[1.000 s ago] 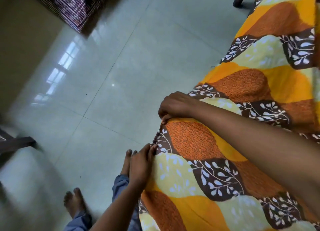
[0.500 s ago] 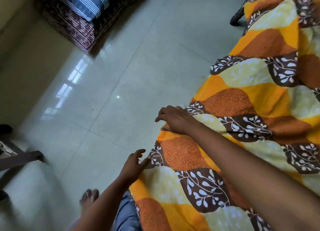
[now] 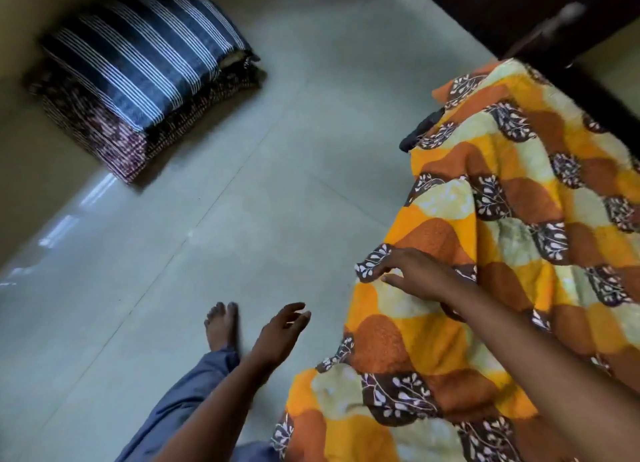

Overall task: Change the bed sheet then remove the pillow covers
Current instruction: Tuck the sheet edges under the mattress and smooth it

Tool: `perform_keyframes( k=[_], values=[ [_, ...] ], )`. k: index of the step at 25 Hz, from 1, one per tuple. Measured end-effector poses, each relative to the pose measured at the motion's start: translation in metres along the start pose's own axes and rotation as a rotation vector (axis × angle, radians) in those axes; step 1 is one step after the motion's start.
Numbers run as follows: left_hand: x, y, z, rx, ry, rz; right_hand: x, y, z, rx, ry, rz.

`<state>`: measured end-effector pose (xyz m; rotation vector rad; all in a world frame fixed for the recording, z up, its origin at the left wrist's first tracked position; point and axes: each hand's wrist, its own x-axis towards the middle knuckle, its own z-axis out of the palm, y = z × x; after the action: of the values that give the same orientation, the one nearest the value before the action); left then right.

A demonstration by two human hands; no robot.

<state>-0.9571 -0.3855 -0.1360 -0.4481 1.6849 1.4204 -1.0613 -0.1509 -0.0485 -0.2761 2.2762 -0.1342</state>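
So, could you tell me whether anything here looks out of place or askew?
Two pillows lie stacked on the floor, not on the bed. The orange bed sheet hangs rumpled and uneven over the bed's side, and a dark part pokes out under its far edge.

Bed sheet (image 3: 485,288) matt printed cloth; floor (image 3: 242,219) glossy smooth tile; striped pillow (image 3: 138,63) woven cloth.

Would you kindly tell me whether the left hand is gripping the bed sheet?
No, the left hand hangs open over the floor, apart from the edge of the bed sheet.
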Motion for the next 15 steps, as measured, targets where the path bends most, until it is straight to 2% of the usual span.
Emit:
perform_keyframes(
  k=[3,6,9,11,13,15],
  values=[
    [0.038,0.029,0.01,-0.004,-0.052,-0.012,0.044,0.028,-0.019,-0.097,-0.11,0.034],
    [0.075,0.043,0.021,0.029,-0.07,-0.014,0.1,0.049,-0.018,-0.222,-0.264,-0.024],
    [0.112,0.05,0.03,0.125,-0.045,0.042,0.154,0.075,-0.012,-0.423,-0.487,0.0],
    [0.133,0.05,0.034,0.099,-0.054,0.024,0.177,0.091,-0.013,-0.586,-0.647,0.044],
    [0.147,0.05,0.04,0.007,-0.094,-0.064,0.185,0.1,-0.018,-0.599,-0.723,0.052],
    [0.156,0.055,0.052,-0.098,-0.135,-0.14,0.19,0.103,-0.027,-0.469,-0.673,-0.052]
  ],
)
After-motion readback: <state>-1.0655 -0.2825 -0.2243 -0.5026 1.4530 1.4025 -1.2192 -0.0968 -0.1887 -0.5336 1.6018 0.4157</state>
